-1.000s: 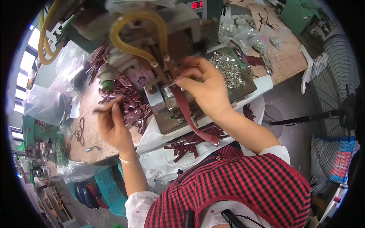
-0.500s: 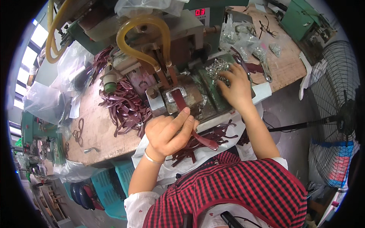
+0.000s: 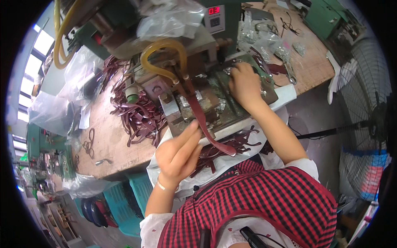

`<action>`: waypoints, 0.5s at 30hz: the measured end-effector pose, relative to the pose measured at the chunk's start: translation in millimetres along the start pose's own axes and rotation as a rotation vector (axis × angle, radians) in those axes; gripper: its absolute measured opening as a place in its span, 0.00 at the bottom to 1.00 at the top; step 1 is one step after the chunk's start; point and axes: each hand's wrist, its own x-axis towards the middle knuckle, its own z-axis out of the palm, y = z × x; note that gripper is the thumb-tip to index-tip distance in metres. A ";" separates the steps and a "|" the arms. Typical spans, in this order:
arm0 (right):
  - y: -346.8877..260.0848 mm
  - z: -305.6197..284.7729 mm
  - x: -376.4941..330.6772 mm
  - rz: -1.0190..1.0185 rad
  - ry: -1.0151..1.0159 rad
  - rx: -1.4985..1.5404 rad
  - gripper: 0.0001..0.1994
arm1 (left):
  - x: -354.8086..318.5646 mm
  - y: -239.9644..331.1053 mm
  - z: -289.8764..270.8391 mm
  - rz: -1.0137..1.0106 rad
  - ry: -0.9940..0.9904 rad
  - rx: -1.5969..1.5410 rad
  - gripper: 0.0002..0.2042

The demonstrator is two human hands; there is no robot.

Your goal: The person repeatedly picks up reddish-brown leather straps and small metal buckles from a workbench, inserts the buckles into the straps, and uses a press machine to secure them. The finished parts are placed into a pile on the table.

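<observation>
A dark red eyeglass temple (image 3: 201, 117) lies with one end in the metal fixture (image 3: 182, 109) of a press. Its curved free end hangs out toward me, over more temples (image 3: 206, 159) on a white sheet. My left hand (image 3: 175, 155) is just left of this temple, fingers stretched out, slightly blurred and apart from it. At the green tray (image 3: 271, 96) right of the fixture, my right hand (image 3: 247, 84) bends its fingers down among small shiny metal parts (image 3: 237, 62). Its fingertips are bunched together; what they pinch is too small to name.
A large heap of temples (image 3: 142, 118) covers the table left of the press. Yellow tubes (image 3: 184, 53) loop above the fixture. Bags of small parts (image 3: 282, 51) and a pair of pliers (image 3: 291, 74) lie at the back right. A black fan (image 3: 368, 120) stands at the right.
My left hand has let go of the temple and drawn back down and left. My right hand has shifted slightly left and up over the metal parts, its fingers more bent.
</observation>
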 end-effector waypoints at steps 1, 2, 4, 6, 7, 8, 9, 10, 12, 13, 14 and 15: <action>9.4 -2.8 -11.0 -0.064 0.144 0.111 0.07 | -22.0 -3.2 -10.2 -0.033 -0.012 0.018 0.12; 11.7 -10.4 -20.8 -0.038 0.247 0.267 0.08 | -41.6 -7.2 -21.8 -0.072 -0.036 0.050 0.12; 25.0 -21.7 -39.2 0.349 0.243 0.671 0.08 | -75.0 -19.9 -39.8 -0.133 0.054 0.157 0.11; 35.8 -32.2 -43.6 0.556 0.329 1.118 0.08 | -90.1 -29.8 -66.8 -0.324 0.164 0.242 0.07; 43.3 -21.4 -43.7 0.632 0.387 1.363 0.08 | -85.8 -32.1 -74.6 -0.477 0.335 0.129 0.07; 40.9 -15.4 -40.0 0.661 0.411 1.324 0.09 | -79.4 -36.4 -80.7 -0.624 0.517 0.010 0.07; 32.5 -12.5 -32.1 0.636 0.364 1.232 0.08 | -72.0 -45.2 -85.8 -0.612 0.503 0.074 0.06; 22.1 -10.0 -24.5 0.613 0.323 1.138 0.08 | -62.7 -56.5 -92.1 -0.598 0.483 0.133 0.06; 5.9 -1.8 -11.2 0.465 0.268 1.124 0.06 | -44.3 -72.5 -92.7 -0.509 0.193 0.309 0.04; 1.1 -4.7 -5.5 0.403 0.199 1.105 0.06 | -36.8 -82.9 -85.9 -0.443 0.065 0.357 0.07; -3.3 -6.4 -2.1 0.351 0.164 1.078 0.06 | -33.3 -93.3 -77.2 -0.385 -0.065 0.403 0.10; -3.5 -9.3 -1.8 0.340 0.130 1.029 0.07 | -33.4 -105.8 -66.2 -0.350 -0.171 0.444 0.11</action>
